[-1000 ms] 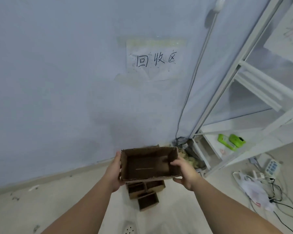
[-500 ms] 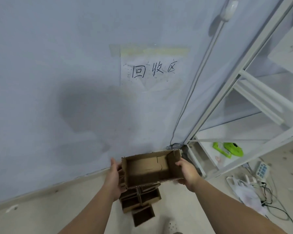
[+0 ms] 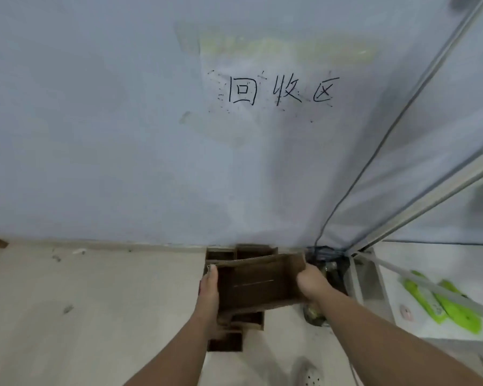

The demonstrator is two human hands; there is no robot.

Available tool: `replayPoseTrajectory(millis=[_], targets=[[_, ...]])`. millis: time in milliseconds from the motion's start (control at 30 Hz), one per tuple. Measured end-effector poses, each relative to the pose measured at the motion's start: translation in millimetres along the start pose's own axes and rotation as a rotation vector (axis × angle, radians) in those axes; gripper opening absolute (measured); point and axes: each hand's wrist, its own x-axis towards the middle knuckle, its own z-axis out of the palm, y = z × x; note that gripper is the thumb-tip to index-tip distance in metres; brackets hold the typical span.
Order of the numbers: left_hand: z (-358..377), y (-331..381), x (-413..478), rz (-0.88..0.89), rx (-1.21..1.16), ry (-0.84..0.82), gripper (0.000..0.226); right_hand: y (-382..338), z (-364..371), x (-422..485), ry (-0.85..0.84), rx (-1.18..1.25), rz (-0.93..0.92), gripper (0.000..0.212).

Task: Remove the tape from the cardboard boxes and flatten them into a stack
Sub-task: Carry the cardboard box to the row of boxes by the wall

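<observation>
Two-handed grip: left hand (image 3: 208, 291) and right hand (image 3: 311, 285) fingers clamp cardboard box (image 3: 258, 285) end edges; floor (image 3: 95, 302) stretches leftward.

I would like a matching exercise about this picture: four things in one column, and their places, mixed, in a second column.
Things:
1. cardboard box
2. paper sign
3. green objects
4. smaller boxes

Places:
A. on the white shelf
B. on the floor, under the held one
C. between the left hand and the right hand
D. on the wall

Pairs: 1-C, 2-D, 3-A, 4-B
</observation>
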Motion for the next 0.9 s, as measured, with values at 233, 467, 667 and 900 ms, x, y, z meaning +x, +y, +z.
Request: replayPoseTrajectory(millis=[233, 467, 667, 900], targets=[[60, -75, 16, -0.030, -0.013, 0.086, 0.037, 70, -29, 29, 0.016, 0.026, 0.061, 0.044], [46, -131, 63, -0.129, 0.164, 0.158, 0.028, 144, 0, 46, -0.035, 0.149, 0.183, 0.055], [18, -189, 116, -0.190, 0.208, 0.097, 0.031, 204, 50, 79, 0.003, 0.140, 0.252, 0.050], [-9, -268, 192, -0.213, 0.297, 0.065, 0.037, 271, 127, 133, 0.182, -0.007, 0.341, 0.030]])
